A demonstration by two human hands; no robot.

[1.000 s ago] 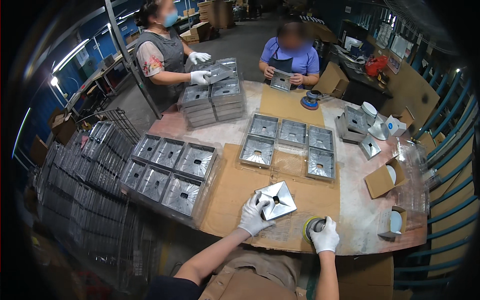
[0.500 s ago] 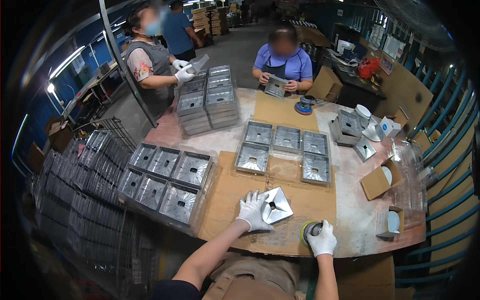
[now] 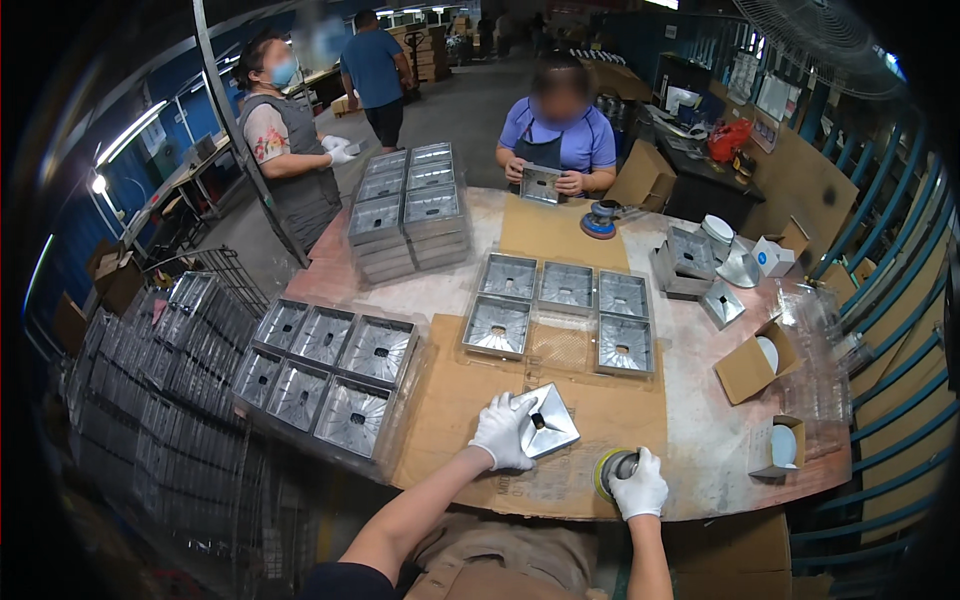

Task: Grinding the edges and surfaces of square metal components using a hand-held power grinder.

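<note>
A shiny square metal piece with a dark hole in its middle lies on the brown cardboard sheet before me. My left hand, in a white glove, grips its left edge, fingers reaching onto the top face. My gloved right hand is wrapped round a palm sander with a yellow-green rimmed disc. The sander rests near the table's front edge, apart from the metal piece. Just beyond, a clear tray holds several similar pieces, hollow side up.
Another filled tray stands at the left, with a stack of filled trays behind. Open cardboard boxes holding white discs sit at the right. Across the table a co-worker holds a metal piece near a blue sander. Another person stands far left.
The view has shifted slightly. My left hand has turned the metal piece a little; my right hand keeps the sander. The far-left co-worker's hands have drawn back from the stack.
</note>
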